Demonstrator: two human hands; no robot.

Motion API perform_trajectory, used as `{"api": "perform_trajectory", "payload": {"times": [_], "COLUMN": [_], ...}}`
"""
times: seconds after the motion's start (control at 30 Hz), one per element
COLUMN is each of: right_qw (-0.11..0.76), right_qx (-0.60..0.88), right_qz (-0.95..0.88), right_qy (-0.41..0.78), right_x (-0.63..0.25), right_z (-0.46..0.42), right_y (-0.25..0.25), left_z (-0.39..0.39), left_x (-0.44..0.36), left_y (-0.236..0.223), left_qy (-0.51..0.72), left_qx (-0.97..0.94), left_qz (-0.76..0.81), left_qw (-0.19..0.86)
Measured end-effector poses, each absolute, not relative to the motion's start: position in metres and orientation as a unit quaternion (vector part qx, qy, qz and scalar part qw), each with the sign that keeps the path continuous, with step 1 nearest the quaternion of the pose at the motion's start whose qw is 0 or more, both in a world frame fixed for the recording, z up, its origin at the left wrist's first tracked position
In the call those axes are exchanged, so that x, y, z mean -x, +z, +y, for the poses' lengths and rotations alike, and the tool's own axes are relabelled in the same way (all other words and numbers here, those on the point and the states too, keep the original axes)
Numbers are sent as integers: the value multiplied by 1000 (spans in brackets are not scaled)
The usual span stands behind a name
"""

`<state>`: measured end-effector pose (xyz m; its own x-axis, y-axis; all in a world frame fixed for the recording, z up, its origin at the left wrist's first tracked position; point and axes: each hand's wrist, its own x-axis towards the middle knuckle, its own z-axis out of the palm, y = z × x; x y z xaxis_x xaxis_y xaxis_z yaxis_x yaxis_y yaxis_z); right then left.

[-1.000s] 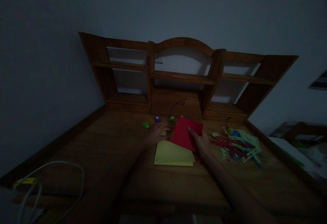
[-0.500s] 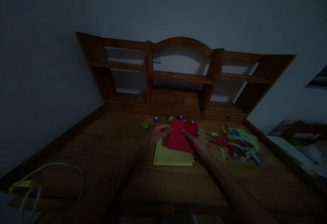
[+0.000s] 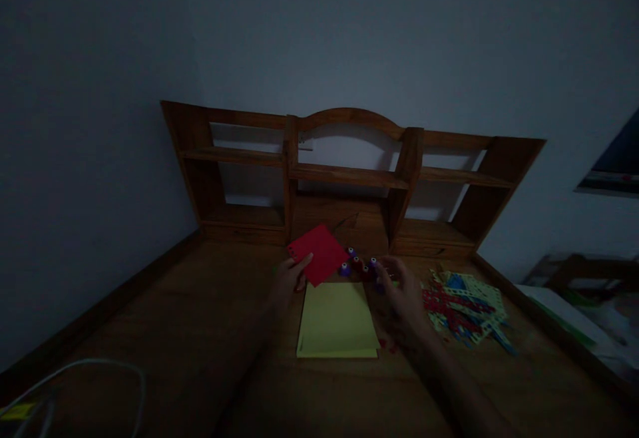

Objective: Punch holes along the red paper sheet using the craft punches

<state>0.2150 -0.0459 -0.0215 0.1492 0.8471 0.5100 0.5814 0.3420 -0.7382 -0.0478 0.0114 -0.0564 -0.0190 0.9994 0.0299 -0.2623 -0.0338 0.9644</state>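
Red paper (image 3: pixel 320 255) has passed to the gripping left hand (image 3: pixel 288 279); whether the right hand (image 3: pixel 405 291) grips is unclear.

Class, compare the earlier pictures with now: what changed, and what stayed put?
The red sheet has passed from the right hand to the left hand, moving left. The right hand has let go and is now by the purple pieces; whether it grips one is unclear. The yellow paper and colored strips stayed put.
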Motion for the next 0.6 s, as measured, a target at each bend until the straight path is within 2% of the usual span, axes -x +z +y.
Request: {"api": "perform_trajectory", "payload": {"times": [0.17, 0.27, 0.4, 0.6], "right_qw": [242, 147, 117, 150], "right_qx": [654, 676, 701, 713], "right_qz": [-716, -722, -702, -682], "right_qy": [33, 28, 42, 64], "right_x": [-256, -260, -253, -254], "right_z": [-60, -75, -86, -83], "right_y": [-5, -15, -35, -51], "left_z": [10, 11, 12, 14], "left_x": [51, 47, 45, 47], "left_y": [-55, -57, -58, -51], "left_qy": [637, 624, 589, 600], "left_qx": [-345, -326, -333, -226], "left_qz": [381, 371, 362, 356], "left_qw": [575, 605, 641, 679]}}
